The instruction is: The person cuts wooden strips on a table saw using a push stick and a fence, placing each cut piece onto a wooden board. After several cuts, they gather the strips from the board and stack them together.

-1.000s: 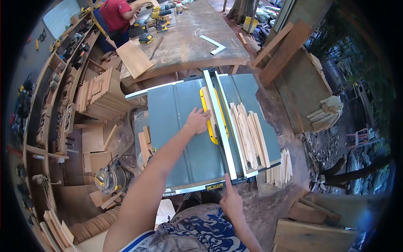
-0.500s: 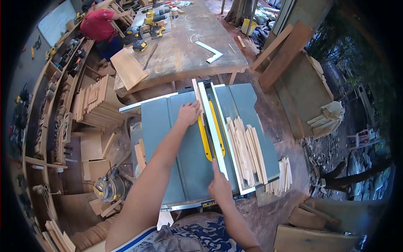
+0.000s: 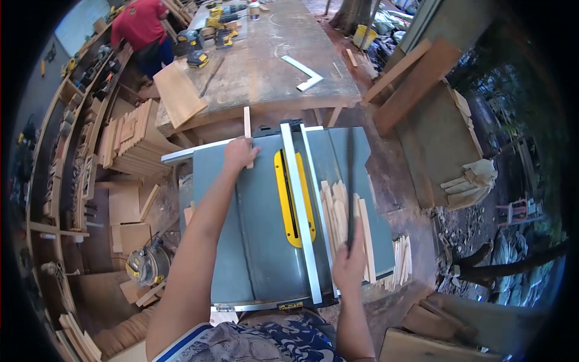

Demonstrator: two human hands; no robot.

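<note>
My left hand (image 3: 240,153) is closed on a narrow wood strip (image 3: 247,122) near the far left part of the grey saw table (image 3: 217,241). My right hand (image 3: 350,265) grips a thin dark stick (image 3: 350,181), blurred, held upright over the table's right side. Between the hands lie the yellow insert (image 3: 292,226) and the long white fence (image 3: 304,241). Several cut strips (image 3: 335,211) rest on the table right of the fence, partly behind my right hand.
Beyond the saw stands a workbench (image 3: 271,66) with a metal square (image 3: 303,73) and cordless drills (image 3: 223,24). Another person (image 3: 140,30) bends at the left shelves. Stacked boards (image 3: 136,139) and a vacuum (image 3: 148,264) stand left.
My left hand has moved left with the strip, away from the fence. My right hand has shifted right and now holds the dark stick. The other person has bent down.
</note>
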